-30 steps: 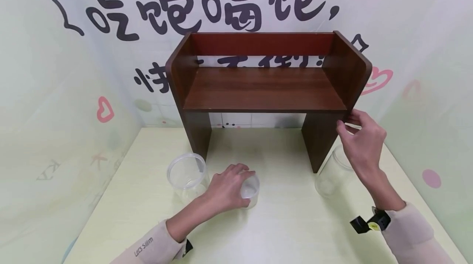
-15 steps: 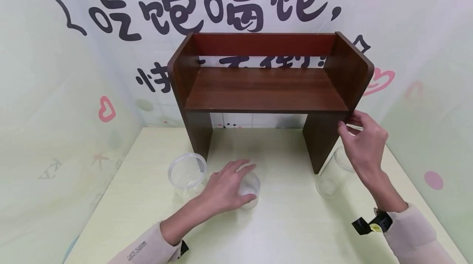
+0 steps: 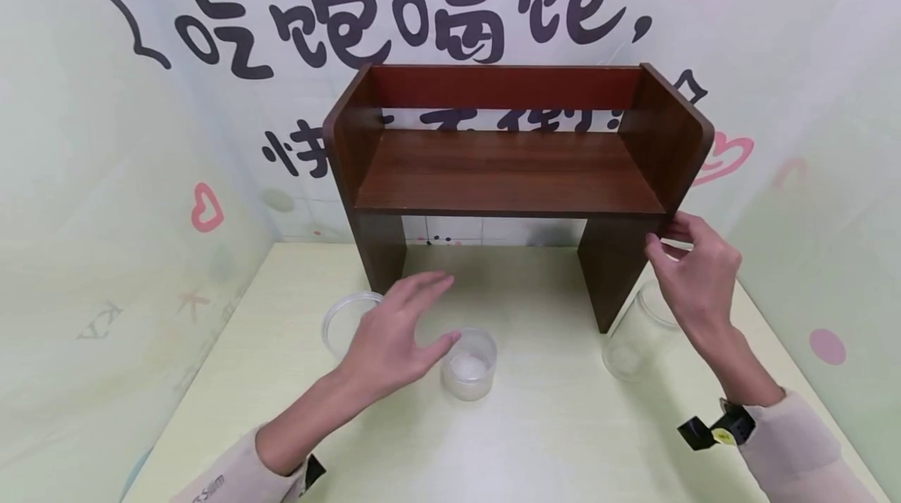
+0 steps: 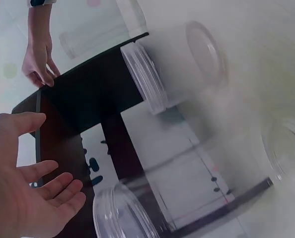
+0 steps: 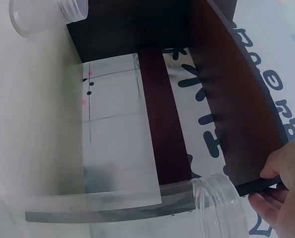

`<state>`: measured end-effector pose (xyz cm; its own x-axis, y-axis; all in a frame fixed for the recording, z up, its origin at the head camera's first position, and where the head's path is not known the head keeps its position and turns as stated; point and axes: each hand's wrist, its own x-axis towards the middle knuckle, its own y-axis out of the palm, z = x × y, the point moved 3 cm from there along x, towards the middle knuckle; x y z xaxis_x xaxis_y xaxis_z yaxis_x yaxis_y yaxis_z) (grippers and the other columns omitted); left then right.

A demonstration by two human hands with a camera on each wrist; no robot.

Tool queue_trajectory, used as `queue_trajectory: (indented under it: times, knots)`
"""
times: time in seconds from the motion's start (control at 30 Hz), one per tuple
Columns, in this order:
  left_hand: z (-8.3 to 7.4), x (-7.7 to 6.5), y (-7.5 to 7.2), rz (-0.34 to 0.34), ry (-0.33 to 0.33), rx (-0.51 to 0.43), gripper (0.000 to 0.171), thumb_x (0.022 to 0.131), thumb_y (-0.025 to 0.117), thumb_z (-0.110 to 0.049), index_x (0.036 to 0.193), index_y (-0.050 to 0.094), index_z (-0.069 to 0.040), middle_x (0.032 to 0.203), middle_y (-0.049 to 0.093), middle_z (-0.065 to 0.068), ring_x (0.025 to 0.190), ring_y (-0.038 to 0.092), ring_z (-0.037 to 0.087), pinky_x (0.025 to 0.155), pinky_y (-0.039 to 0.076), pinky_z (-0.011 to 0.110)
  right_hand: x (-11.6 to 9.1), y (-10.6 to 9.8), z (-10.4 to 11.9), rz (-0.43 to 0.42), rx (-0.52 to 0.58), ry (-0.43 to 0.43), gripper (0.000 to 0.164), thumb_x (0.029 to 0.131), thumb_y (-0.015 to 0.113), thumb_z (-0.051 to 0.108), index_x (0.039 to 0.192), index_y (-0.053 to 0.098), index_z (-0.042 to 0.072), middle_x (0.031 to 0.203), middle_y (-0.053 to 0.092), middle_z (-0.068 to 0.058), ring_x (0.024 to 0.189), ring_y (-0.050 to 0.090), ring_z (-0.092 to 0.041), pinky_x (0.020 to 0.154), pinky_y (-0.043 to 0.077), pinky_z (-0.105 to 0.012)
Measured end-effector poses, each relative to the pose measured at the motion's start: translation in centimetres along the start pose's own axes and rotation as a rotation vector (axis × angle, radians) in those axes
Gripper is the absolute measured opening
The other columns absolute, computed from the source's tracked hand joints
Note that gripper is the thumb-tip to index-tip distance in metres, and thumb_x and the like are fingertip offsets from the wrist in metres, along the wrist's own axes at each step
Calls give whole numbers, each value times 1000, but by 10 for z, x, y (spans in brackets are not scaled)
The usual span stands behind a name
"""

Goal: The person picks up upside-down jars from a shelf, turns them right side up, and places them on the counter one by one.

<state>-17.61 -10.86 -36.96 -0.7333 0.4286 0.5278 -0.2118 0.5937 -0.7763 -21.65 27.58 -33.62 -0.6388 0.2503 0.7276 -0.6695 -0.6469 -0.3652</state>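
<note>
A dark brown wooden desktop shelf (image 3: 507, 170) stands on the pale table. My right hand (image 3: 697, 268) pinches the edge of its right side, just below the shelf board; the right wrist view has the thumb (image 5: 272, 166) on one face and fingers curled behind. My left hand (image 3: 383, 346), fingers spread, holds nothing. It hovers left of a short clear plastic jar (image 3: 469, 378), thumb tip overlapping that jar's rim in the head view. Behind the left hand is a taller clear jar (image 3: 341, 331), partly hidden. Another tall clear jar (image 3: 626, 350) stands beneath the right hand.
Pale table (image 3: 549, 425) spreads in front of the shelf. A printed fabric wall (image 3: 232, 120) with dark characters rises behind and on both sides. The shelf's lower bay (image 3: 493, 276) opens toward the front, between its two side panels.
My left hand has let go of the short jar, spread its fingers and drawn back to the left. The right hand keeps its grip on the shelf's side.
</note>
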Motion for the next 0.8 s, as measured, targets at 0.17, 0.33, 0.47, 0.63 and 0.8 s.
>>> queue_trajectory:
  times: [0.17,0.33,0.47,0.63,0.8]
  knots:
    - [14,-4,-15,-91,-7,37,64,83,91,-25,140,68,-7,141,66,7,128,64,28,78,67,41,2,-2,-2,17,-12,-16,28,90,73,-5,116,71,-12,104,77,-27,86,53,32,77,44,6]
    - [29,-10,-30,-160,-59,44,56,83,91,-22,133,72,-7,134,70,8,124,66,28,84,66,45,3,-5,-3,51,-20,-40,30,88,75,-6,117,70,-13,102,76,-28,86,51,34,78,44,6]
    - [43,-15,-41,-217,-88,34,48,84,89,-18,129,74,-7,129,72,8,121,68,27,91,64,46,5,-9,-4,109,-54,-89,31,88,78,-5,118,71,-11,102,77,-27,85,71,9,80,41,7]
    - [63,-22,-57,-285,-118,27,43,85,87,-10,126,75,-6,124,75,8,117,70,26,104,52,20,9,-16,-9,204,-94,-186,33,85,82,-4,117,73,-7,100,77,-24,83,75,-38,82,38,8]
    - [88,-27,-72,-315,-167,69,41,84,87,-9,124,75,-4,120,76,12,112,71,31,99,44,8,17,-27,-22,283,-132,-279,33,83,83,-4,114,75,-4,96,79,-20,80,73,-34,81,40,8]
